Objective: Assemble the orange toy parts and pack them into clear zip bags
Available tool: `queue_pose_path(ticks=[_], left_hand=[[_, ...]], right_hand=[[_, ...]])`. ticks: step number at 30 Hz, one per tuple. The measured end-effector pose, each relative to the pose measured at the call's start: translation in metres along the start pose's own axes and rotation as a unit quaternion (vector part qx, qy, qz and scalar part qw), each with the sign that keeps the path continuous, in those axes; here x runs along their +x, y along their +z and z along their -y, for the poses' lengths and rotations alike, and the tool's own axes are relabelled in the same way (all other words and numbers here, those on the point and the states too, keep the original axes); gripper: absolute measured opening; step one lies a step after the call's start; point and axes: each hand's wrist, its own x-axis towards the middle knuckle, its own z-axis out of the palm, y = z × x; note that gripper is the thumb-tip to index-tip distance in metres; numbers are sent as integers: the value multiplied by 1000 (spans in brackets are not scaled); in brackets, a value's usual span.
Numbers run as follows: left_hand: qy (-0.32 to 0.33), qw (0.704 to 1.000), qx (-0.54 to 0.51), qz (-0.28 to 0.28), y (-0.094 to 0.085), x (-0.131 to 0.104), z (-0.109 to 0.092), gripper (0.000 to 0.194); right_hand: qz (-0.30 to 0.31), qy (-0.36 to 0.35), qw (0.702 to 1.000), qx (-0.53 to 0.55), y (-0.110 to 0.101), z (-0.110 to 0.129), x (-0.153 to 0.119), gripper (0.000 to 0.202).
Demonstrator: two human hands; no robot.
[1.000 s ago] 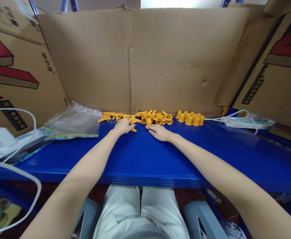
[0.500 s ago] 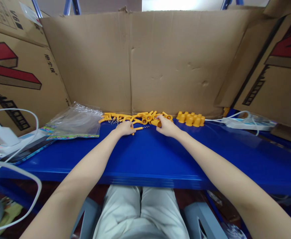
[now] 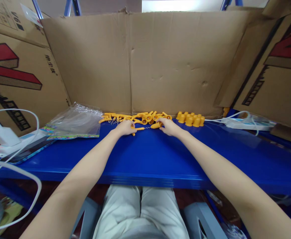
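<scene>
My left hand (image 3: 125, 127) is closed on a yellow corkscrew (image 3: 139, 128), its ridged shaft and thin metal spiral lying level and pointing right. The grip end is partly hidden by my fingers. In my right hand (image 3: 169, 126) is a yellow hollow plastic sleeve (image 3: 155, 125), its narrow end turned left toward the spiral's tip. The spiral tip and the sleeve are very close; whether they touch I cannot tell. Just behind both hands is a pile of yellow parts (image 3: 145, 121), some with open round ends, and metal spirals show at its left.
Yellow cup-shaped pieces (image 3: 192, 119) stand grouped at right. Clear plastic bags (image 3: 78, 121) lie left. White power strips (image 3: 249, 124) with cables sit at both sides of the blue table (image 3: 145, 156). Cardboard (image 3: 180, 59) walls the back.
My right hand has drawn the sleeve out from the pile and turned it level, in line with the corkscrew. My left hand has shifted slightly right.
</scene>
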Motion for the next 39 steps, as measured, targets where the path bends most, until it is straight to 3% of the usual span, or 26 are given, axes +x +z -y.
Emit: queue_pose_path(ticks=[8, 17, 25, 32, 39], left_hand=[[0, 1000, -22, -9, 1, 2, 2, 13], [-7, 998, -57, -10, 2, 3, 7, 26], [54, 997, -36, -42, 0, -2, 3, 36], [81, 994, 29, -68, -1, -4, -6, 27], [47, 997, 31, -62, -3, -7, -11, 30]], right_hand=[[19, 68, 993, 90, -2, -7, -1, 42], [35, 78, 952, 294, 4, -23, 1, 37], [43, 33, 948, 314, 0, -1, 1, 34], [47, 128, 912, 387, -5, 14, -2, 21], [79, 160, 891, 417, -7, 17, -4, 23]])
